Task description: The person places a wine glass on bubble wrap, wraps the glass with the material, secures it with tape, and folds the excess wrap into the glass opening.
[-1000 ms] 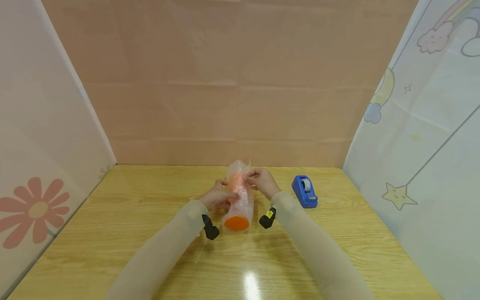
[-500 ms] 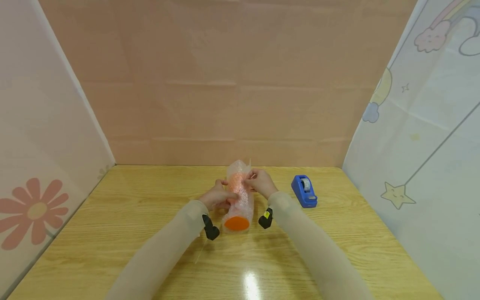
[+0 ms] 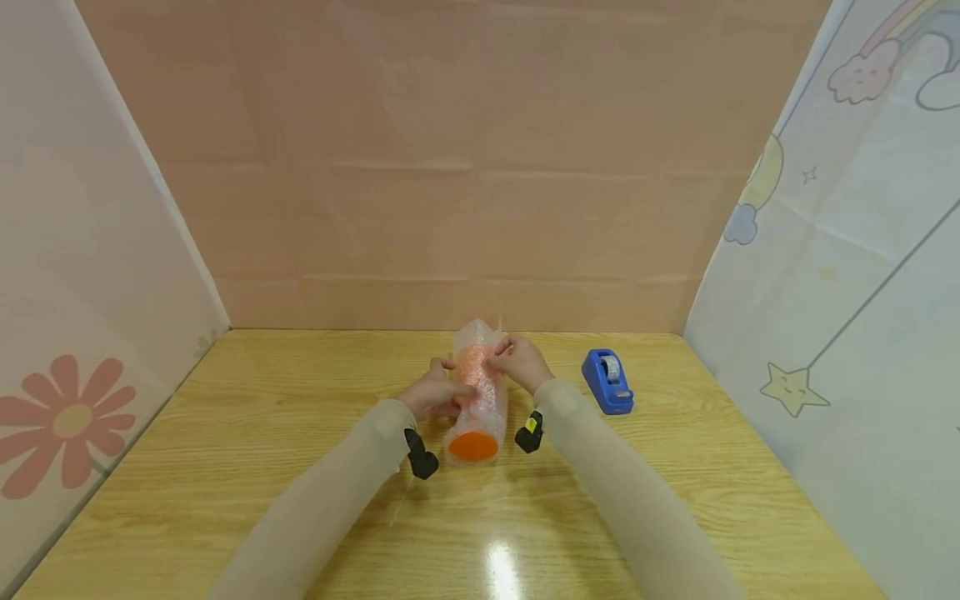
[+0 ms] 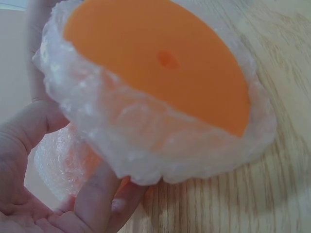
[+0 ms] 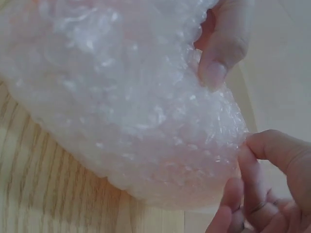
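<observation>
A long bundle of bubble wrap (image 3: 487,417) lies on the table, wound around an orange object whose flat, rounded orange end (image 3: 473,446) faces the near side. That end, with a small dent in its middle, fills the top of the left wrist view, ringed by wrap. My left hand (image 3: 431,392) grips the bundle from its left side, fingers curled beneath and thumb on top. On the far right side, my right hand (image 3: 522,364) pinches the edge of the bubble wrap between thumb and forefinger, as the right wrist view shows. The orange object's full shape is hidden.
A blue tape dispenser (image 3: 608,382) with a roll of tape stands right of the right hand. A thin clear strip (image 3: 401,502) shows on the wooden table (image 3: 247,433) by the left wrist. A brown-pink backdrop (image 3: 465,167) closes off the back, with printed sheets at both sides.
The right hand has shifted very slightly left along the wrap, keeping its pinch. The left hand and the bundle have hardly moved.
</observation>
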`<action>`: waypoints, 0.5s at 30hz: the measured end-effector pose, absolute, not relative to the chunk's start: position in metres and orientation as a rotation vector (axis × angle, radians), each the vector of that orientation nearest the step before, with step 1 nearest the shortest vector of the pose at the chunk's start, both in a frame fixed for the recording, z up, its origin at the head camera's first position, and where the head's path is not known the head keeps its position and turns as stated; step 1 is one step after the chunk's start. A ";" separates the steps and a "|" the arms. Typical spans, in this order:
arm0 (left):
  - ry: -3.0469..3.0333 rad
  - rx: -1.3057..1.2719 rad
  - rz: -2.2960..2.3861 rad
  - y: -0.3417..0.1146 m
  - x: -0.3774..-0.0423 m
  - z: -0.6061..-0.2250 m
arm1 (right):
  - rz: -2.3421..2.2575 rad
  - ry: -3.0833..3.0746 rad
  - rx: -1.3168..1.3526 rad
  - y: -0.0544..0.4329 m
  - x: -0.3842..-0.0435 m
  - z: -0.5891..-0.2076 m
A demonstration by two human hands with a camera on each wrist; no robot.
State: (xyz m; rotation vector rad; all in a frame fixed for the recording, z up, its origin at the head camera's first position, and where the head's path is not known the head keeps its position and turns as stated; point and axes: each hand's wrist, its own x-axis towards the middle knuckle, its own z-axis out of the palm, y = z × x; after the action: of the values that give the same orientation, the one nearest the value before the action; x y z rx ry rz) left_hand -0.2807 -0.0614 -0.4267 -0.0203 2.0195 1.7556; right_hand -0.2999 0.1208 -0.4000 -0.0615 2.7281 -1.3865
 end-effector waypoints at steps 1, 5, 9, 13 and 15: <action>2.020 -0.016 1.756 -0.061 -0.281 -0.427 | -1.358 2.737 -0.048 0.121 -0.301 -0.399; 2.008 -0.010 1.757 -0.062 -0.282 -0.427 | -1.235 2.781 -0.032 0.121 -0.302 -0.397; 2.009 -0.013 1.756 -0.063 -0.284 -0.429 | -1.283 2.664 -0.007 0.124 -0.301 -0.399; 2.009 0.000 1.757 -0.063 -0.285 -0.432 | -1.492 2.355 0.054 0.129 -0.301 -0.407; 2.007 0.003 1.757 -0.063 -0.284 -0.433 | -1.559 2.248 0.076 0.130 -0.302 -0.410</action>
State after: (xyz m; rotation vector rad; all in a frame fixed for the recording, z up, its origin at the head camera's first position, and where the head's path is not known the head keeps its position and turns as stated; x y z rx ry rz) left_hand -0.2841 -0.0629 -0.4330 0.0030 2.0066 1.7570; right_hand -0.3020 0.1303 -0.4102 0.0758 2.2479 -1.5595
